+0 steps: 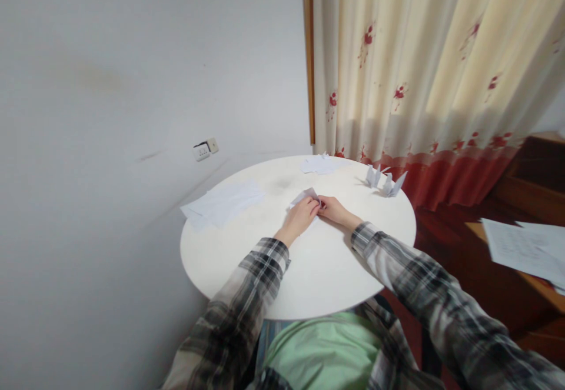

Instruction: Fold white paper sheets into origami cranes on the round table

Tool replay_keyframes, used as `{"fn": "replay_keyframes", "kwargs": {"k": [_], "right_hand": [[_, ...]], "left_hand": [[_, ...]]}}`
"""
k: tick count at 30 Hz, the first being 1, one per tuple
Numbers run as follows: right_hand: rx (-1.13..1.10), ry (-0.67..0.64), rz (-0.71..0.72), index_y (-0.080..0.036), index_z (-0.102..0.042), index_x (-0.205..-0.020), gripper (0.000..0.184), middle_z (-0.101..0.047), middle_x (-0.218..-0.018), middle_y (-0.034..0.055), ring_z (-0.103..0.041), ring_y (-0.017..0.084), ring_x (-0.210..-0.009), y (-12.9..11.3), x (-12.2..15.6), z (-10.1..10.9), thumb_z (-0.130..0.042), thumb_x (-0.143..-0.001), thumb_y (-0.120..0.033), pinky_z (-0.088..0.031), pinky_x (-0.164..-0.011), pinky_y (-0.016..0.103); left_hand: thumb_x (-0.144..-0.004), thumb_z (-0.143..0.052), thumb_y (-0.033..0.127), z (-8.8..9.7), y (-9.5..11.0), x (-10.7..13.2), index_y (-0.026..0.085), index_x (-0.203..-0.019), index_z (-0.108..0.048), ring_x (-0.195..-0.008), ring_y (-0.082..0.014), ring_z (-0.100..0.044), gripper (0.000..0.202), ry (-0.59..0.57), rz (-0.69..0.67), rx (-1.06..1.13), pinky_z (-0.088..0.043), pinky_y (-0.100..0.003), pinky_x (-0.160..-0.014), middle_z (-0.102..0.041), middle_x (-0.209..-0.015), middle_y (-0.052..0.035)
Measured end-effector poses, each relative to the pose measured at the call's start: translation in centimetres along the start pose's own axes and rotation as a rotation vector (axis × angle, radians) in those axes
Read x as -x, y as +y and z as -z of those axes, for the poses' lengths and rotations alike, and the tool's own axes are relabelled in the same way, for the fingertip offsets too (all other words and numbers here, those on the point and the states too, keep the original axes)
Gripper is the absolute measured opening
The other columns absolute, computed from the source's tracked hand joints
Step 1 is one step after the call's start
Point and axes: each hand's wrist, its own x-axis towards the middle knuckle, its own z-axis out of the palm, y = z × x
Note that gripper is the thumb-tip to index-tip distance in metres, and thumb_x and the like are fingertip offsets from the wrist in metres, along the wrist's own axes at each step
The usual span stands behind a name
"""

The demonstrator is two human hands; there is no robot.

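Note:
A partly folded sheet of white paper point(311, 192) is between my two hands, near the middle of the round white table point(229, 266). My left hand point(303, 216) lies over the paper's left part, its fingers closed on it. From the right, my right hand point(332, 209) pinches the paper's edge, thumb and fingers together. Both sets of fingertips nearly meet. Much of the paper is hidden under the hands, so its exact folds cannot be made out.
Folded paper figures point(394, 185) stand at the table's right rim. Loose white sheets point(225, 202) lie at the left, more paper point(322, 165) at the back. A wall socket point(202, 152) and a curtain point(397, 84) are behind. Printed sheets point(525, 249) rest on wooden furniture at right.

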Motion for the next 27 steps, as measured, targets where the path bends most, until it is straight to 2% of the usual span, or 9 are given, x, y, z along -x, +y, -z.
{"fn": "replay_keyframes", "kwargs": {"k": [5,17,27], "right_hand": [[-0.009,-0.021,0.002,-0.014,-0.057,-0.073,0.007,-0.057,-0.064,-0.0009,-0.043,0.010,-0.057,-0.14,0.05,0.13,-0.055,-0.071,-0.020,-0.033,-0.057,0.021],[0.018,-0.045,0.013,-0.013,-0.059,-0.081,0.013,-0.059,-0.068,-0.0002,-0.044,0.010,-0.060,-0.18,0.00,0.19,-0.055,-0.071,-0.020,-0.033,-0.059,0.020],[0.033,-0.043,0.002,-0.015,-0.054,-0.072,0.008,-0.052,-0.060,-0.0035,-0.041,0.009,-0.056,-0.50,0.05,0.39,-0.058,-0.068,-0.021,-0.030,-0.055,0.020]], "left_hand": [[-0.091,-0.030,0.027,-0.11,-0.02,0.04,0.017,-0.095,-0.058,-0.092,-0.0141,-0.052,0.030,0.005,0.011,-0.010,-0.043,-0.029,-0.084,-0.056,-0.097,-0.0047],[-0.090,-0.030,0.020,-0.19,-0.23,-0.12,0.016,-0.097,-0.056,-0.093,-0.0164,-0.052,0.027,-0.030,0.032,-0.128,-0.043,-0.030,-0.084,-0.059,-0.098,-0.0061],[-0.091,-0.028,0.024,-0.19,-0.35,-0.10,0.017,-0.093,-0.058,-0.087,-0.0176,-0.055,0.031,-0.010,0.122,-0.171,-0.043,-0.028,-0.076,-0.061,-0.092,-0.0069]]}}
